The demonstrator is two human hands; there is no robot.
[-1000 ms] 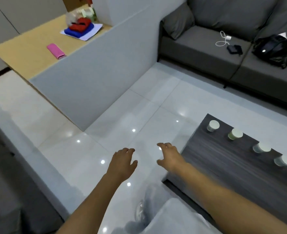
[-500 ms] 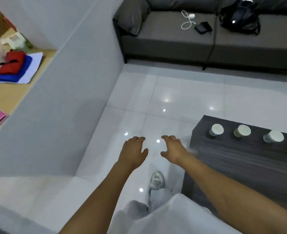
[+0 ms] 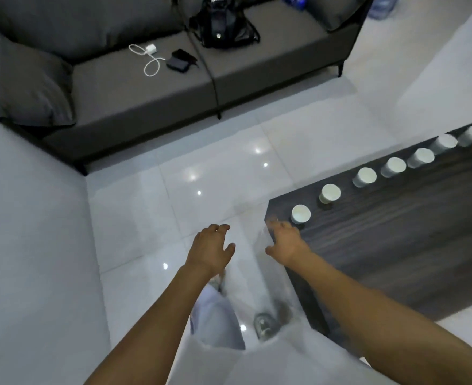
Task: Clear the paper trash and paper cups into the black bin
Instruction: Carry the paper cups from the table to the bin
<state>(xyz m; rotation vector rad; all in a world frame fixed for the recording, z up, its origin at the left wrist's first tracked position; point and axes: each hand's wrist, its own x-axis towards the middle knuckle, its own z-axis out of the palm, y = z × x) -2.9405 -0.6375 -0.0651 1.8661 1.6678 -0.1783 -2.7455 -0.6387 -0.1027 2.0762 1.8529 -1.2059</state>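
Cups (image 3: 301,214) stand in one row along the table (image 3: 396,232) edge, running away to my right. Nearest cup sits just beyond my right hand (image 3: 285,241), fingers spread, empty. My left hand (image 3: 211,250) hangs loose, farther off. Bin unseen.

My arms are bare to the elbow, no sleeves, rings or watch showing. I wear pale, loose trousers (image 3: 215,315) and a light grey shoe (image 3: 264,326), blurred.
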